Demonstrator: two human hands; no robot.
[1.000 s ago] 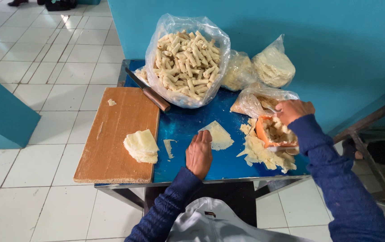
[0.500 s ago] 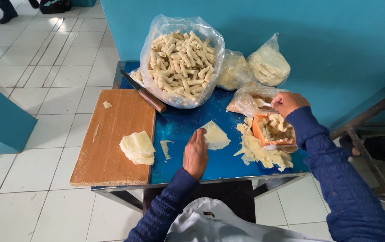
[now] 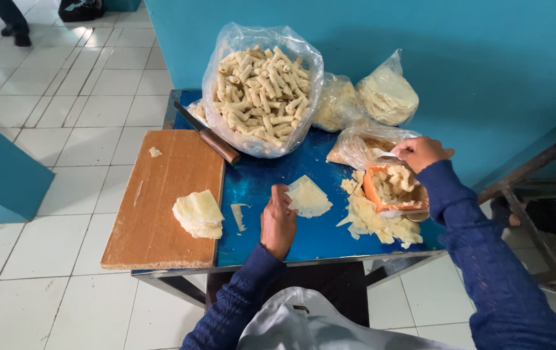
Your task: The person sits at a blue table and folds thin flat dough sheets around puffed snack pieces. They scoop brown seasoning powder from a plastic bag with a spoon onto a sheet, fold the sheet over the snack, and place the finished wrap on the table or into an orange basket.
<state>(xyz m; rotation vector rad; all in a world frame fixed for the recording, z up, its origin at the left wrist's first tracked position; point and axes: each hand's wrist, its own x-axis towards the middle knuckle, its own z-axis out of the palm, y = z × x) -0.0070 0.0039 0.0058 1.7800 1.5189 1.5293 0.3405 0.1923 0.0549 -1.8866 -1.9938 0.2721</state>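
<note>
Seen from the head camera, a person in dark blue sleeves works at a small blue table [image 3: 271, 240] set against a teal wall. The left hand [image 3: 278, 220] rests on the tabletop, fingertips curled onto the edge of a pale dough sheet [image 3: 308, 196] lying flat near the table's middle, pinning it rather than lifting it. The right hand [image 3: 420, 153] is closed around a small utensil, too hidden to name, held over an orange bowl of filling [image 3: 394, 188] that sits on a loose heap of dough scraps [image 3: 378, 223]. To the left, a stack of dough sheets [image 3: 198, 214] lies on a wooden cutting board [image 3: 161, 201], and a knife [image 3: 208, 135] lies across the board's far corner. A large clear bag of rolled pieces [image 3: 262, 91] stands behind, with smaller bags [image 3: 385, 97] beside it. Judged from this, the sheet is best kept flat and steady under the left fingers, and filling carried over in a modest scoop.
</note>
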